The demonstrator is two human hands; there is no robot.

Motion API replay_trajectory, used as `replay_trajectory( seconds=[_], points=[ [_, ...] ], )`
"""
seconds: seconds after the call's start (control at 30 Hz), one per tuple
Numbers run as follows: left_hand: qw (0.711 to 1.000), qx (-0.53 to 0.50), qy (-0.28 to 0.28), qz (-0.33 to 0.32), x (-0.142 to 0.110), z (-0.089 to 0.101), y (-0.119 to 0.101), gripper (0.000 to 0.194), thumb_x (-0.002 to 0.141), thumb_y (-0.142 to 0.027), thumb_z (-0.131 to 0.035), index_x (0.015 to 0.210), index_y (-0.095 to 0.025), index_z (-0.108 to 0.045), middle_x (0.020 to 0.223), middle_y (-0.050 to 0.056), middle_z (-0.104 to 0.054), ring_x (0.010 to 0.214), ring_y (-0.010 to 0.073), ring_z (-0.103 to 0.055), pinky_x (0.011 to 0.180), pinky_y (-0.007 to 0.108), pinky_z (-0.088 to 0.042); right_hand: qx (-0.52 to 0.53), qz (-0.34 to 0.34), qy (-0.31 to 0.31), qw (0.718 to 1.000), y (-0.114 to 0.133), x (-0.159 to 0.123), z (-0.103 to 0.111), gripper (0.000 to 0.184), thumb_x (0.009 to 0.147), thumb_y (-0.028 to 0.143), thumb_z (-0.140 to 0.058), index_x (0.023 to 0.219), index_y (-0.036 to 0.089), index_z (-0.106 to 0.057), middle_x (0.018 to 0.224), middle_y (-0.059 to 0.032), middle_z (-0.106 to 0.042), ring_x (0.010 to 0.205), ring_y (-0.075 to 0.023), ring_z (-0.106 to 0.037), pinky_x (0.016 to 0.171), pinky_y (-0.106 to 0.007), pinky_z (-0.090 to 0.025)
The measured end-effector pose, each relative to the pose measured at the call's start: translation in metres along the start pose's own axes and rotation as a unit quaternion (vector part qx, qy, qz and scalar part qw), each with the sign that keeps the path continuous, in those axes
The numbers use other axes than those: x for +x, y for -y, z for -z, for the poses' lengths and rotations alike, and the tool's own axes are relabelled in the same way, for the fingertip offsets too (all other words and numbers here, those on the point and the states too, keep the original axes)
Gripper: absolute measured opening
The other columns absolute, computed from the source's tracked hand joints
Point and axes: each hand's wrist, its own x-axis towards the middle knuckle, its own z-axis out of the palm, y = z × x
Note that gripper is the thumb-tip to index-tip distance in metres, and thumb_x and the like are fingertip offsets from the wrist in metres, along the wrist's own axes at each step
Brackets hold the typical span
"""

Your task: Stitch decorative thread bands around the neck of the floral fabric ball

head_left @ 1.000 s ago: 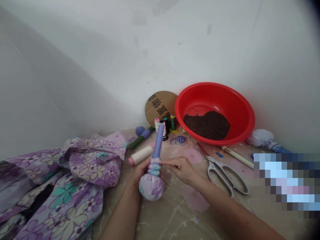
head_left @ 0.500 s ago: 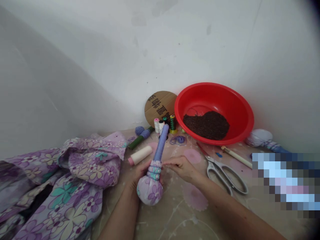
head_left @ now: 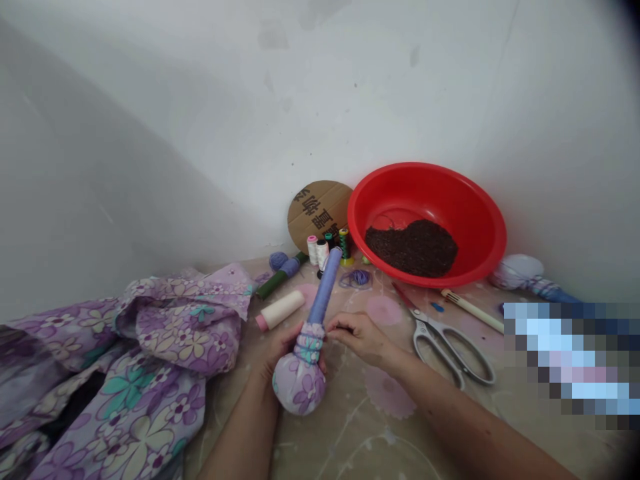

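Note:
A mallet-shaped stick point(head_left: 300, 383) has a round head covered in purple flowered cloth, gathered and bound with yarn at its neck. Its slim handle is wrapped in purple and points away from me, up and slightly right. My left hand point(head_left: 280, 350) is closed around the neck from behind and left, most of its fingers hidden by the cloth. Just right of the neck, my right hand point(head_left: 357, 337) pinches thumb and fingers together close against the binding; what is between them is too small to make out.
Flowered cloth point(head_left: 185, 333) lies heaped at left. Beyond the stick are a cream thread spool point(head_left: 283, 310), small spools point(head_left: 321, 255) and purple yarn point(head_left: 359, 279). Scissors point(head_left: 450, 343), a pale stick point(head_left: 473, 312) and a red basin point(head_left: 480, 257) with dark grains are at right; cardboard point(head_left: 320, 210) leans behind.
The handle's far end has tipped slightly to the right. My right hand's fingers have drawn from stretched out into a tighter pinch beside the neck. My left hand keeps its hold.

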Motion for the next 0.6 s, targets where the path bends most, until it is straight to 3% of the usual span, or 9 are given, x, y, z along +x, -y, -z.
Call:
replay_trajectory(
  seconds=[0.13,0.3,0.6],
  points=[
    [1.000,-0.027,0.002,0.009,0.000,-0.004,-0.002,0.031,0.087,-0.036,-0.044,0.095,-0.013,-0.063,0.060,0.005,-0.066,0.057,0.0198,-0.065,0.057,0.028,-0.047,-0.001,-0.014,-0.012,1.000,-0.001,0.000,-0.002,0.021,0.082,0.031,-0.054,0.074,0.016,-0.067,0.069,-0.0016,-0.068,0.064,-0.0134,-0.061,0.060,-0.022,-0.046],
    [0.997,-0.071,-0.004,-0.019,0.004,0.006,0.003,0.026,0.083,-0.034,-0.051,0.097,-0.014,-0.061,0.065,0.005,-0.068,0.062,0.0207,-0.066,0.060,0.029,-0.049,-0.006,-0.012,-0.025,1.000,0.004,-0.002,-0.005,0.020,0.081,0.025,-0.052,0.077,0.016,-0.069,0.071,-0.0024,-0.070,0.065,-0.0142,-0.062,0.062,-0.023,-0.047],
    [0.993,-0.109,-0.028,-0.043,0.009,0.011,0.008,0.024,0.082,-0.031,-0.052,0.097,-0.014,-0.060,0.071,0.006,-0.068,0.070,0.0217,-0.066,0.066,0.030,-0.049,0.026,-0.029,-0.020,0.999,0.012,-0.004,-0.010,0.024,0.082,0.022,-0.050,0.077,0.019,-0.073,0.067,-0.0002,-0.072,0.061,-0.0140,-0.063,0.057,-0.022,-0.048]
  ],
)
